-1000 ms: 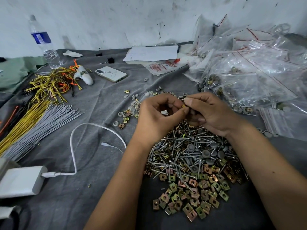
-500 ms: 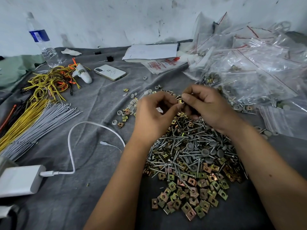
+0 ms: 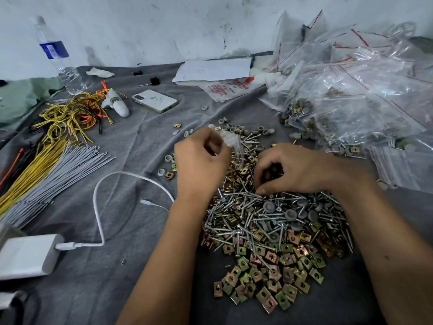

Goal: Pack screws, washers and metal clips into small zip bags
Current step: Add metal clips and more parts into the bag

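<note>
Head view looks down on a small zip bag (image 3: 230,143), thin, clear and floppy, pinched in the curled fingers of the left hand (image 3: 201,163) just above the far side of the heap. It weighs next to nothing and will sag shut, so I'd judge the mouth edge is the place to hold it.

Below it, the screws (image 3: 243,207) lie tangled, hard, pointed and slippery; best taken by the shank. The right hand (image 3: 297,170) is curled down into them, fingertips closing on something, though what exactly I cannot tell. Grey washers (image 3: 290,214) look light and rubbery. Flat metal clips (image 3: 269,282) spread toward the near edge of the grey cloth (image 3: 117,289); stiff, easily pinched by their edges.

Filled bags (image 3: 351,109) pile up at the far right corner.
</note>
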The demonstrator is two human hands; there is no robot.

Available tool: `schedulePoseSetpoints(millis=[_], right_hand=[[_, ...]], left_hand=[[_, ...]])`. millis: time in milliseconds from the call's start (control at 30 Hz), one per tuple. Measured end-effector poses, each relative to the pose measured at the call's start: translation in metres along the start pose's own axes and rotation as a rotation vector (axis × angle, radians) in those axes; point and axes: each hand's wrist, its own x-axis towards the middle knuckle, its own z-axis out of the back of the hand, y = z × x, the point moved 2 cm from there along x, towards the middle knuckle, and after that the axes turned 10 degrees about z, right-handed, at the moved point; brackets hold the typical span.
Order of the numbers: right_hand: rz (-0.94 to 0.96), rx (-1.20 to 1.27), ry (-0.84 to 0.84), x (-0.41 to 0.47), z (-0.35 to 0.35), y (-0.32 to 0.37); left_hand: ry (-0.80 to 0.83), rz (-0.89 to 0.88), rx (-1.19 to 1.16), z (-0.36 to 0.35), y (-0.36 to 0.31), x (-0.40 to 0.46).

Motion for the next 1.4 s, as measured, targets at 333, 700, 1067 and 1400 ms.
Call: schedulePoseSetpoints(millis=[333,700,1067,1400], right_hand=[[0.09,0.291,-0.487,0.003,0.001,0.016],[0.081,0.2,-0.631,0.009,-0.003,0.017],[-0.03,0.318,-0.739,0.015,-0.012,0.007],[0.026,0.312,-0.788,0.0,0.004,0.006]], left_hand=[[-0.015,0.214,-0.206,0.007,-0.003,0.003],[0.117,0.097,-0.181,0.0,-0.004,-0.002],[0.298,-0.304,0.077,-0.001,-0.009,-0.004],[0.198,-0.048,-0.05,0.004,0.009,0.009]])
